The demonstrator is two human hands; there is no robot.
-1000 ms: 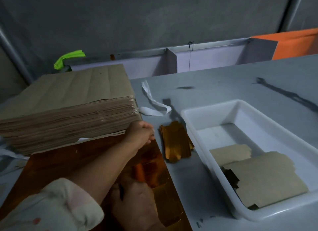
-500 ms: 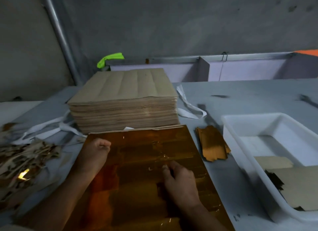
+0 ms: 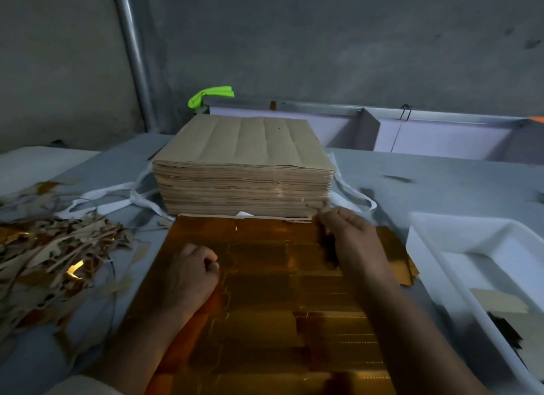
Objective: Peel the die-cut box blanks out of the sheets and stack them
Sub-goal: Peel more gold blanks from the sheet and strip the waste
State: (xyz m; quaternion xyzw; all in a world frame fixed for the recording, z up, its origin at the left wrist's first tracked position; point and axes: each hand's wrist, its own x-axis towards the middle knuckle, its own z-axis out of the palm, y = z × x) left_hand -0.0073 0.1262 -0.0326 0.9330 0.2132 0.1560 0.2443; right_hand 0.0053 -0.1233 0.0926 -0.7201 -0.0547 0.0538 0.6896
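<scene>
A gold foil die-cut sheet [image 3: 265, 321] lies flat on the table before me. My left hand [image 3: 188, 274] rests on its left part as a closed fist, pressing down. My right hand [image 3: 350, 238] is at the sheet's far right corner, fingers pinched on the sheet's edge strip next to the stack. A tall stack of brown sheets [image 3: 244, 174], plain side up, stands just beyond the gold sheet. Peeled blanks [image 3: 497, 303] lie in the white tray [image 3: 441, 265] at right, mostly cut off by the frame edge.
A heap of gold and brown offcut strips [image 3: 50, 259] covers the table at left. White strapping bands [image 3: 117, 194] trail from under the stack. A few gold pieces [image 3: 397, 259] lie between sheet and tray. A wall, a pipe [image 3: 132, 53] and a low partition [image 3: 412, 130] lie behind.
My right hand moved from the sheet's middle up to its far right corner. My left fist shifted from the left edge inward onto the sheet. The view has moved closer and to the left.
</scene>
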